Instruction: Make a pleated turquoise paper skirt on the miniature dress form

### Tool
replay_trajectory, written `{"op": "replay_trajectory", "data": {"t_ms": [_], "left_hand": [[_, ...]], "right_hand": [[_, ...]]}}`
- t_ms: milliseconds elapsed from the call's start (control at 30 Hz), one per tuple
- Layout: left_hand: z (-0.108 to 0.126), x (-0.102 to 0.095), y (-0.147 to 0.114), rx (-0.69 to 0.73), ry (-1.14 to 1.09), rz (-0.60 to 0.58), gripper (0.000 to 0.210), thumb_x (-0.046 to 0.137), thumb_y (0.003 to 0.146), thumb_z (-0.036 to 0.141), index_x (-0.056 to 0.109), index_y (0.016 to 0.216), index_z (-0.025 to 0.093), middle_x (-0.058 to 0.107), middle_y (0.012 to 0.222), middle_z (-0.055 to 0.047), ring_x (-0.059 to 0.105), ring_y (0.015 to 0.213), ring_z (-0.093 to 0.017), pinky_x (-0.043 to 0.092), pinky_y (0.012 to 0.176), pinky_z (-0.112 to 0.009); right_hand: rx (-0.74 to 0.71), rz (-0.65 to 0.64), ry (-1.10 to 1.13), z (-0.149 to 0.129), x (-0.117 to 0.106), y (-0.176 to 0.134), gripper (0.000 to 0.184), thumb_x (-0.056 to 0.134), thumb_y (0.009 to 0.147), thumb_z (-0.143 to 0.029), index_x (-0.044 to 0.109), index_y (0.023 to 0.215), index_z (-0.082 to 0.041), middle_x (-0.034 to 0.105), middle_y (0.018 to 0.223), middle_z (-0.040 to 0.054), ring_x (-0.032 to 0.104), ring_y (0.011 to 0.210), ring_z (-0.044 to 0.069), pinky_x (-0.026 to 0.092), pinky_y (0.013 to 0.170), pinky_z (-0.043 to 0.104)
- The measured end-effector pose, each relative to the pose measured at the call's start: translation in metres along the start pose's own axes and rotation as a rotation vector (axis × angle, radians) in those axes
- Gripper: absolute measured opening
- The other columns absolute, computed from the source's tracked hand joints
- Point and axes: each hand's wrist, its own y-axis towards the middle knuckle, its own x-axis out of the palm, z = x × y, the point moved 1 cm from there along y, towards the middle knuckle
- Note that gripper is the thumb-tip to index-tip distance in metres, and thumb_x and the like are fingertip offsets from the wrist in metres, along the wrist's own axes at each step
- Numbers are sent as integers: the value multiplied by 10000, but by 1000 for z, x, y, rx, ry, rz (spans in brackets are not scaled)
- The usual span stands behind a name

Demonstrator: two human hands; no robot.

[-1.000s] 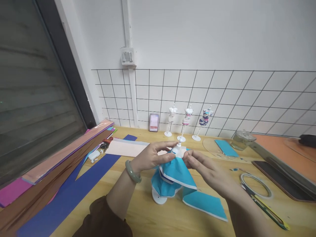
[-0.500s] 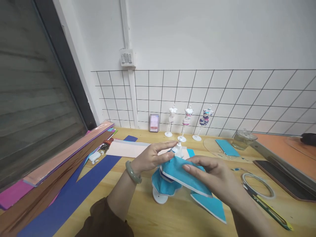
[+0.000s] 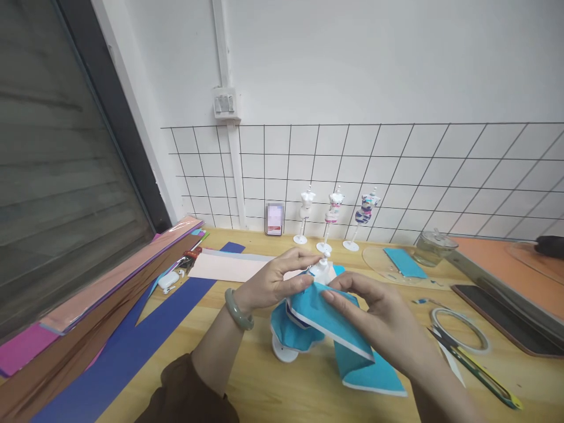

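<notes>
A small white dress form [image 3: 323,271] leans in front of me, its round base [image 3: 284,352] toward me. Around its lower part flares a blue paper skirt [image 3: 296,330] with a pale edge. My left hand [image 3: 277,279] is closed at the form's waist, its thumb pressing the end of a white-edged blue paper strip [image 3: 328,314] there. The same strip is pinched between the thumb and fingers of my right hand [image 3: 374,305]. Its free end folds down and trails on the table to the right. The fingertips behind the strip are hidden.
Three small dress forms [image 3: 335,205] and a phone [image 3: 275,220] stand along the wall grid. Paper sheets [image 3: 145,335] and an earbud case [image 3: 168,279] lie left. To the right are a tape roll [image 3: 460,330], a cutter [image 3: 484,376] and a lidded glass cup [image 3: 434,248].
My right hand has drawn slightly closer to my left along the strip. The strip's loose end now hangs in a fold. The dress form's top has shifted slightly right.
</notes>
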Motion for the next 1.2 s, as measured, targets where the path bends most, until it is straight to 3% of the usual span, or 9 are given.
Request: {"op": "replay_trajectory", "data": {"t_ms": [233, 533, 733, 933, 1200], "left_hand": [[3, 5, 0, -24, 7, 15, 420, 499, 908, 391, 518, 1317, 296, 553, 1222, -70, 494, 1153, -232, 385, 1007, -408], [7, 6, 2, 15, -38, -54, 483, 412, 918, 437, 476, 1360, 255, 516, 1265, -87, 454, 1211, -265, 318, 1068, -440], [9, 10, 3, -1, -2, -2, 495, 548, 866, 380, 499, 1340, 246, 513, 1265, -97, 484, 1187, -267, 381, 1020, -405], [9, 11, 3, 20, 17, 16, 469, 548, 872, 329, 509, 1331, 240, 531, 1238, -102, 505, 1156, -264, 402, 1000, -419], [9, 10, 2, 19, 2, 5, 497, 547, 868, 377, 495, 1343, 239, 519, 1258, -103, 487, 1187, -269, 390, 1014, -412]], "right_hand": [[-16, 40, -80, 0, 1, 0, 285, 523, 871, -473, 626, 783, -223, 611, 682, -20, 534, 584, 125, 420, 512, 232], [-26, 68, -121, 4, 2, 0, 294, 505, 879, -475, 618, 796, -217, 616, 678, -11, 541, 573, 132, 421, 494, 237], [-36, 74, -136, 7, 3, 1, 274, 516, 878, -458, 628, 804, -219, 620, 668, -18, 543, 568, 130, 419, 495, 236], [-72, 47, -121, 5, 2, 1, 253, 512, 884, -443, 653, 870, -233, 656, 738, -12, 565, 598, 136, 438, 519, 245], [-64, 41, -124, 6, 1, 1, 243, 536, 875, -434, 644, 796, -232, 660, 735, -20, 586, 631, 131, 460, 573, 242]]}}
